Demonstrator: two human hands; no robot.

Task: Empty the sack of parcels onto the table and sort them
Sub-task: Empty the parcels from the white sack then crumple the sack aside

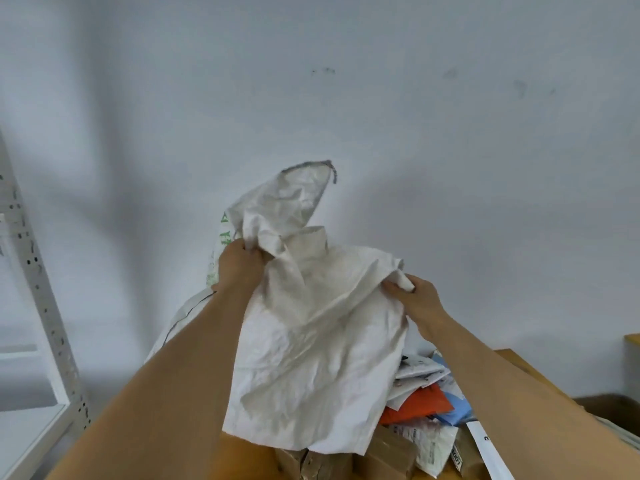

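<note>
A white woven sack hangs limp and crumpled in front of me, lifted above the table. My left hand grips its upper left fold, and my right hand pinches a fold at its right side. One corner of the sack with a grey stitched hem sticks up. Below and to the right lies a heap of parcels: an orange mailer, white poly bags, a blue mailer and brown taped boxes. The sack's lower edge drapes over part of the heap.
The wooden table shows under the sack. A white metal shelf rack stands at the left. A plain white wall fills the background. A second wooden surface edge shows at the far right.
</note>
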